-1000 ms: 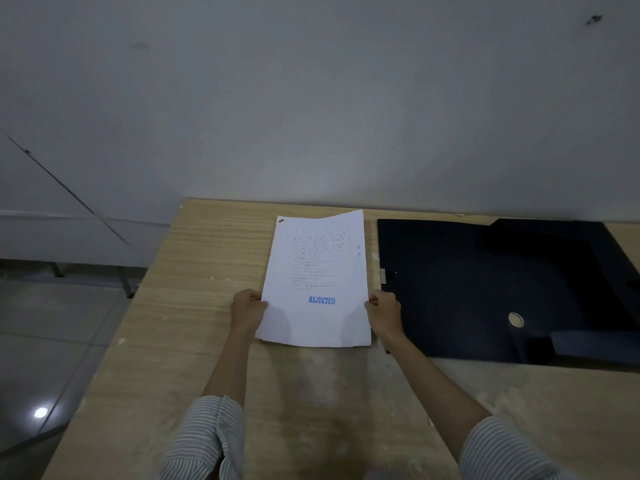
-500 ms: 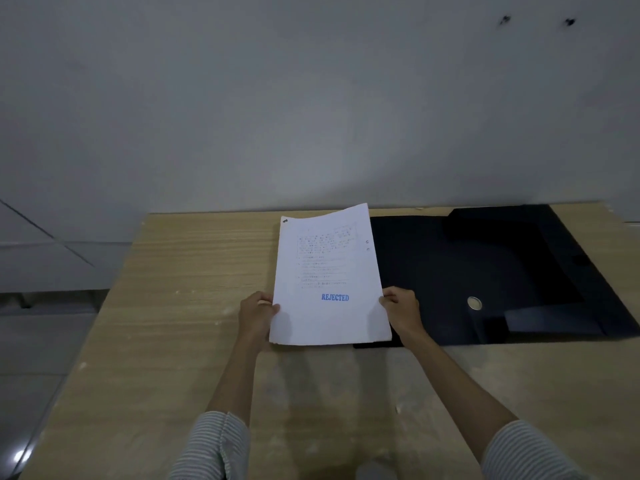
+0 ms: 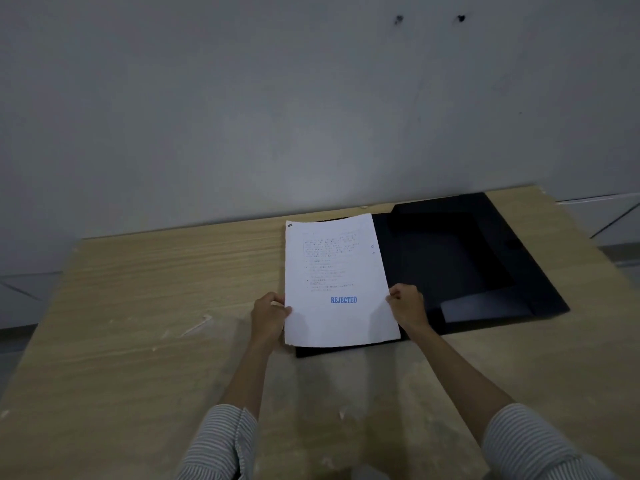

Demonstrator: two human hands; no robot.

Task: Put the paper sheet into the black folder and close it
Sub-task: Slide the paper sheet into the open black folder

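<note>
- Big pale wall (image 3: 242, 116) behind everything, flat grey, a couple of dark specks high on the right, and the counter's far edge sits tight against it.
- The counter (image 3: 138, 323) is light wood-grain laminate, scuffed and chipped with whitish patches toward the near side; there's wide bare surface to the left of the hands, and its left edge drops off to the tiled floor (image 3: 20, 306).
- The black folder (image 3: 467, 265) lies open and flat on the right half of the counter, matte and dark, with angled inner flaps; its far edge runs close to the wall, while its right edge stops a little short of the counter's right corner.
- The paper sheet (image 3: 332, 323) is held over the folder's left panel, white, rectangular, lines of small print up top and a blue "REJECTED" stamp lower down, a small dark mark in its top left corner; its bottom edge looks slightly ragged.
- Left hand (image 3: 268, 317), grip pressed onto the sheet's left edge, pinching it.
- Right hand (image 3: 407, 306), grip likewise pinching the right edge, over the black panel.
- Striped sleeves (image 3: 221, 441) pushed up both forearms.
</note>
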